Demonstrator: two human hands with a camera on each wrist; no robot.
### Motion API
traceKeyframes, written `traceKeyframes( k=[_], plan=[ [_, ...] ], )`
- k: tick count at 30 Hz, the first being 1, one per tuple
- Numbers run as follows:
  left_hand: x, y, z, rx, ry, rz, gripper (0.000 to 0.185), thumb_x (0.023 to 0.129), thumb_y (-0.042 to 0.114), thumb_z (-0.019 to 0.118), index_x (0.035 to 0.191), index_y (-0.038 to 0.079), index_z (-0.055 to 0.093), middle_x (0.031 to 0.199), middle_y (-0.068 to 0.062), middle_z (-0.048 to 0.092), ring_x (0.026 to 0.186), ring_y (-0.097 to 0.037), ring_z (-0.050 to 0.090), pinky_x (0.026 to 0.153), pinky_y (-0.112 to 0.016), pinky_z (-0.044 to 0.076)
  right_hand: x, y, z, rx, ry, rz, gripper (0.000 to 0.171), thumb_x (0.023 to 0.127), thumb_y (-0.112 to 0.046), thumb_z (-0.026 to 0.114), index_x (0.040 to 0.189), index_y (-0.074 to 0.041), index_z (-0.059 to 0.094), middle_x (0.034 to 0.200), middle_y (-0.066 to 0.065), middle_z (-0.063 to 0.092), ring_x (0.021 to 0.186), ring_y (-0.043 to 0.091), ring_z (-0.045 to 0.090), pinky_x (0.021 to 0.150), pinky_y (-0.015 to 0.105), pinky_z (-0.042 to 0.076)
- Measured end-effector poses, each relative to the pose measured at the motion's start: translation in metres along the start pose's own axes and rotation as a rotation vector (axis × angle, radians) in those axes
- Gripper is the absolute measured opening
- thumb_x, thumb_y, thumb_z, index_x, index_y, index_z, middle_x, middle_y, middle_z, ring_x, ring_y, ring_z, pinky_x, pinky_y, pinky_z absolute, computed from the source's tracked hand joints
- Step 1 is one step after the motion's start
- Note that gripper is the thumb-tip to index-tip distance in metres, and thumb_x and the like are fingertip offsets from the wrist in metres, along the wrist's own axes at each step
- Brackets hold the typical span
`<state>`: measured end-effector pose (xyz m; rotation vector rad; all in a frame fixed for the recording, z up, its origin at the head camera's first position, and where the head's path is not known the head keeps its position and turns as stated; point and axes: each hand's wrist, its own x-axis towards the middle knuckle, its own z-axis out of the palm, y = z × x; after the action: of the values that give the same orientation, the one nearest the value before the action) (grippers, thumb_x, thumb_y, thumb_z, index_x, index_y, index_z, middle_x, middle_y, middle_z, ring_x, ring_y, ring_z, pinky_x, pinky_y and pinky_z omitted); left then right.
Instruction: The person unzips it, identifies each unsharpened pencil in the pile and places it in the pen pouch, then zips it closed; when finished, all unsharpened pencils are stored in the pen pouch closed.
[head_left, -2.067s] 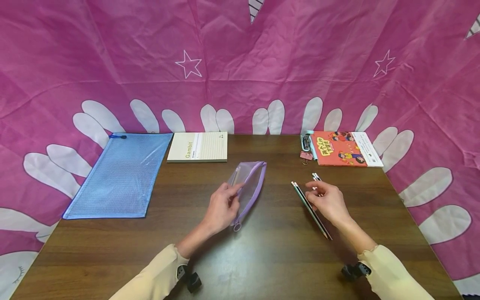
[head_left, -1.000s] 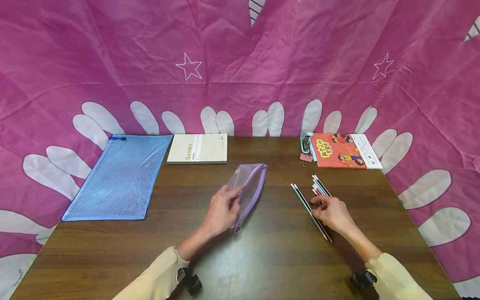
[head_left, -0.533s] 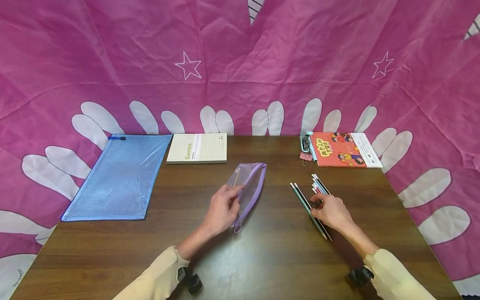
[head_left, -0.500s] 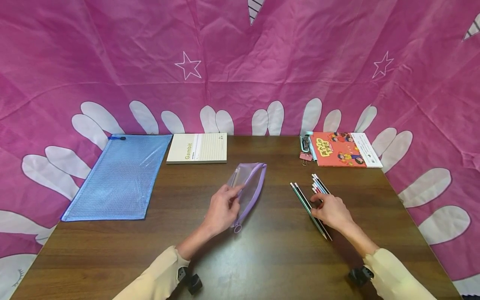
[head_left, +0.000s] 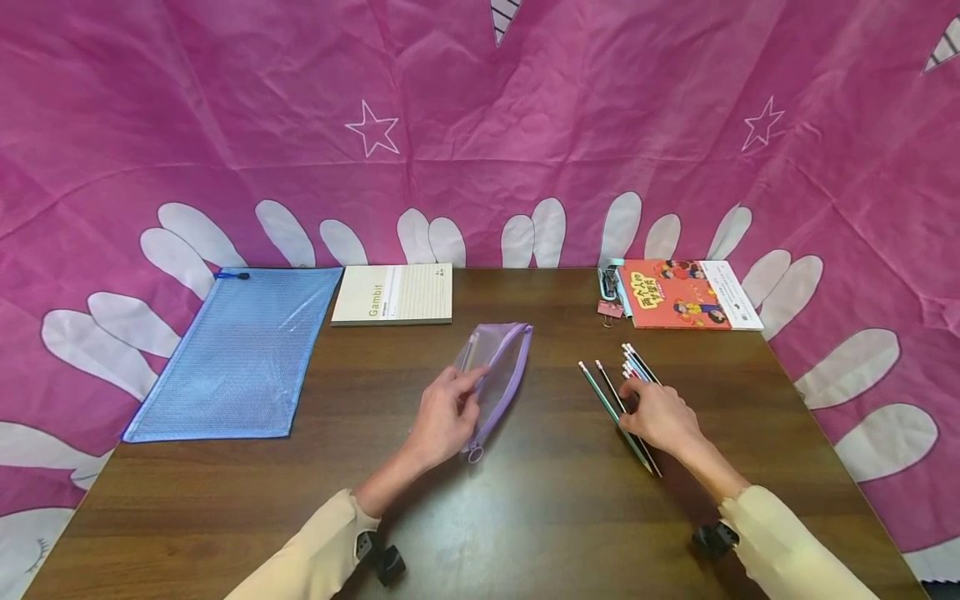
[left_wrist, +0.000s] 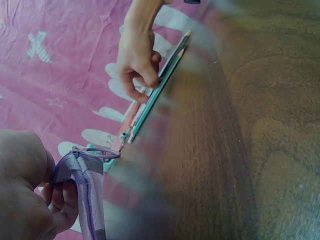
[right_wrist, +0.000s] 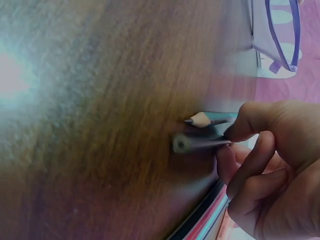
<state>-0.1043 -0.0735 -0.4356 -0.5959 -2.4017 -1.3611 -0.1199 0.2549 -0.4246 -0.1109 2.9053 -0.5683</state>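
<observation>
1. Two hands shared the work on the wooden table (head_left: 525,517): the left hand (head_left: 444,417) pinched the edge of the purple mesh pouch (head_left: 498,371), apparently to hold its unzipped mouth open.
2. The right hand (head_left: 660,414), fingers curled, pinched at the pencils (head_left: 617,400) lying in a loose row just right of the pouch, probably to gather them.
3. Notebook (head_left: 393,293), blue folder (head_left: 240,350) and red book (head_left: 686,294) lay along the table's far edge, out of the way.

Head: high, facing forward and down over the whole worktop (head_left: 555,517).
Wrists: low and close along the worktop.
Shared: the pencils (head_left: 626,400).
</observation>
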Motion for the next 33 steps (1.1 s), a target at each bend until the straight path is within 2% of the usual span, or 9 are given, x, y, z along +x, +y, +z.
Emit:
traceKeyframes(
  k=[5, 14, 19, 26, 29, 33],
  plan=[
    [0.0001, -0.0003, 0.0003, 0.006, -0.009, -0.006, 0.047, 0.077, -0.013, 0.056, 0.121, -0.005, 0.068, 0.081, -0.011, 0.056, 0.066, -0.017, 0.056, 0.056, -0.023, 0.051, 0.0007, -0.0011, 0.0034, -0.015, 0.000, 0.026, 0.031, 0.076, -0.019, 0.076, 0.101, -0.009, 0.062, 0.078, 0.009, 0.060, 0.069, 0.029, 0.056, 0.051, 0.045, 0.044],
    [0.0000, 0.0011, 0.0003, 0.004, -0.008, -0.012, 0.048, 0.076, -0.015, 0.057, 0.121, -0.005, 0.068, 0.082, -0.009, 0.055, 0.067, -0.017, 0.057, 0.056, -0.023, 0.052, 0.0016, -0.0041, 0.0045, -0.063, 0.010, 0.003, 0.023, 0.081, -0.018, 0.072, 0.097, -0.008, 0.060, 0.078, 0.011, 0.059, 0.067, 0.031, 0.057, 0.051, 0.046, 0.044],
    [-0.0011, 0.0030, 0.0006, 0.004, -0.009, -0.016, 0.048, 0.076, -0.017, 0.058, 0.121, -0.006, 0.068, 0.082, -0.007, 0.054, 0.067, -0.016, 0.056, 0.056, -0.023, 0.052, 0.0012, -0.0039, 0.0067, -0.046, 0.009, 0.025, 0.026, 0.080, -0.019, 0.074, 0.097, -0.007, 0.057, 0.075, 0.009, 0.056, 0.064, 0.029, 0.054, 0.050, 0.044, 0.042],
    [-0.0019, 0.0025, -0.0001, 0.025, 0.001, 0.004, 0.047, 0.076, -0.015, 0.058, 0.120, -0.005, 0.069, 0.081, -0.008, 0.054, 0.068, -0.016, 0.054, 0.058, -0.024, 0.051, 0.0021, -0.0053, 0.0033, 0.018, 0.095, 0.040, 0.027, 0.078, -0.020, 0.071, 0.098, -0.011, 0.055, 0.072, 0.007, 0.057, 0.065, 0.031, 0.054, 0.049, 0.043, 0.040],
    [-0.0020, 0.0021, -0.0005, 0.023, 0.003, 0.002, 0.047, 0.076, -0.015, 0.057, 0.121, -0.004, 0.069, 0.081, -0.008, 0.054, 0.068, -0.016, 0.054, 0.058, -0.024, 0.051, 0.0030, -0.0064, 0.0002, 0.076, 0.132, 0.032, 0.025, 0.078, -0.018, 0.069, 0.098, -0.010, 0.056, 0.070, 0.003, 0.057, 0.065, 0.027, 0.055, 0.049, 0.039, 0.038],
    [-0.0010, 0.0020, -0.0011, 0.019, 0.006, 0.001, 0.048, 0.076, -0.016, 0.058, 0.121, -0.005, 0.069, 0.081, -0.007, 0.054, 0.067, -0.015, 0.054, 0.057, -0.024, 0.051, 0.0044, -0.0081, -0.0031, 0.193, 0.166, -0.005, 0.024, 0.079, -0.014, 0.068, 0.098, -0.005, 0.058, 0.071, 0.002, 0.061, 0.066, 0.022, 0.056, 0.056, 0.036, 0.039]
  ],
)
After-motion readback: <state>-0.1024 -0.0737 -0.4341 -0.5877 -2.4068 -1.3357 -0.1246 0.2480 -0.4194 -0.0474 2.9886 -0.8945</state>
